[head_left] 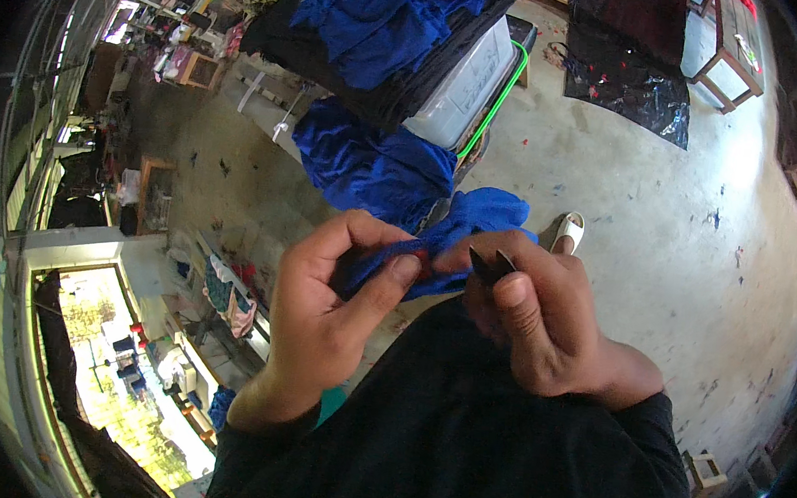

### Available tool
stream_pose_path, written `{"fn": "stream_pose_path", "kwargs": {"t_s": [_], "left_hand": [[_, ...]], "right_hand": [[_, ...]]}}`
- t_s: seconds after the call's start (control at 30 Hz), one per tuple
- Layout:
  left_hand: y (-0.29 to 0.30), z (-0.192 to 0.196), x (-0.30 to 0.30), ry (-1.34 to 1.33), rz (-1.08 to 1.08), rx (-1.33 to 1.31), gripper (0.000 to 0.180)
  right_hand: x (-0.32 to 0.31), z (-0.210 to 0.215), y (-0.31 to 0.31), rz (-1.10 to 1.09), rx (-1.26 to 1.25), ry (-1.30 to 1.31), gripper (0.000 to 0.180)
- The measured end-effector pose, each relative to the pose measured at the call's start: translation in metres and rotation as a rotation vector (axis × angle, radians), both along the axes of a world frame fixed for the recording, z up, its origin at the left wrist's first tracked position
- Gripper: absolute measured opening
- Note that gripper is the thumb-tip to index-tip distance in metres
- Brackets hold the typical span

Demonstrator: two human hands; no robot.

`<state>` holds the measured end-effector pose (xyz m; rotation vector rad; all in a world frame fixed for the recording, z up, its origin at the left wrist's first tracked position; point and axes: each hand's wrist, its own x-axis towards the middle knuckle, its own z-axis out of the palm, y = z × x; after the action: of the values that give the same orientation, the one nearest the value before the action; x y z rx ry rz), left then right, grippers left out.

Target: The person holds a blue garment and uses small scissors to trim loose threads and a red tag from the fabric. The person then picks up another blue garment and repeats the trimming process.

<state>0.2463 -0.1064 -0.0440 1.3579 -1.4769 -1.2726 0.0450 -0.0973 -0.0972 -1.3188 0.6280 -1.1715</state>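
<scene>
Blue cloth [490, 214], held right up front and centre!
Left hand [323, 313] pinches it, thumb against forefinger; right hand [551, 331], fingers curled, grips a dark two-pointed tool [483, 266] just beside it; beyond, more blue fabric [363, 167] drapes near a grey plastic bin [463, 86].

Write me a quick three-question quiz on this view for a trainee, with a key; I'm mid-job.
1. True or false: the left hand pinches blue fabric between thumb and fingers.
2. What colour is the bright strip along the translucent plastic bin?
A. Red
B. Green
C. Yellow
3. Which hand holds the dark pointed snips?

Key:
1. True
2. B
3. The right hand
</scene>
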Motion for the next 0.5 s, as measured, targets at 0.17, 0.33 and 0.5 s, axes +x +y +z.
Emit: {"fn": "stream_pose_path", "kwargs": {"t_s": [0.17, 0.33, 0.5], "left_hand": [[0.001, 0.006, -0.005, 0.043, -0.040, -0.013, 0.009], [-0.001, 0.008, -0.004, 0.043, -0.088, -0.049, 0.008], [-0.002, 0.009, -0.002, 0.025, -0.091, -0.076, 0.008]], "right_hand": [[0.007, 0.004, 0.009, -0.014, 0.147, 0.058, 0.013], [0.010, 0.009, 0.004, 0.020, 0.150, 0.094, 0.008], [0.010, 0.010, -0.001, 0.014, 0.067, 0.144, 0.007]]}}
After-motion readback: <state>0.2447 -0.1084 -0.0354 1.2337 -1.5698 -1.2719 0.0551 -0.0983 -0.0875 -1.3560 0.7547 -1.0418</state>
